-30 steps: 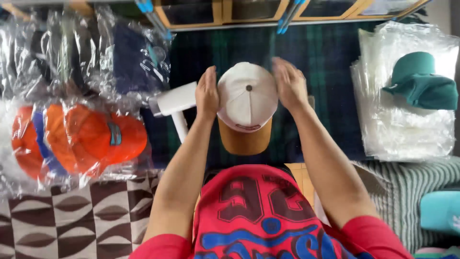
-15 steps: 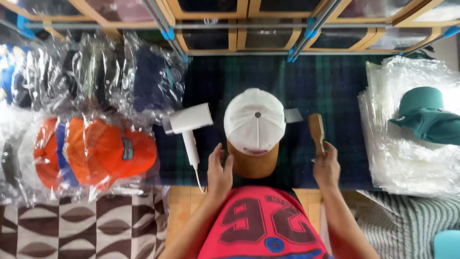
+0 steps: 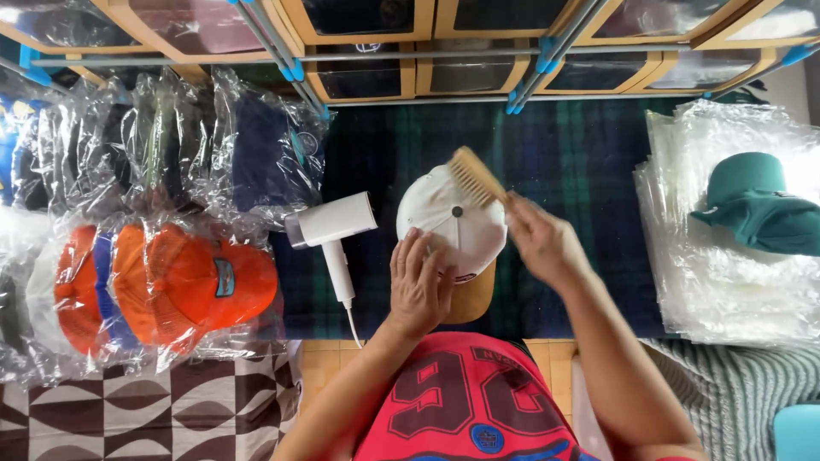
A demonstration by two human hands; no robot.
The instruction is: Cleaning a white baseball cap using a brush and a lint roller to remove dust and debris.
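left hand (image 3: 420,288): flat, open, pressing cap (image 3: 453,226) at 7 o'clock
right hand (image 3: 540,239): closed on brush (image 3: 475,175), bristles on cap at 1 o'clock
bagged caps (image 3: 166,286): orange, clear plastic, 9 o'clock

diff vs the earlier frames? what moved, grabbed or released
The right hand took up the wooden brush that lay right of the white cap and carried it onto the cap's crown. The left hand moved from the near table edge onto the cap's side. The white hair dryer, bagged orange caps and green cap stayed put.
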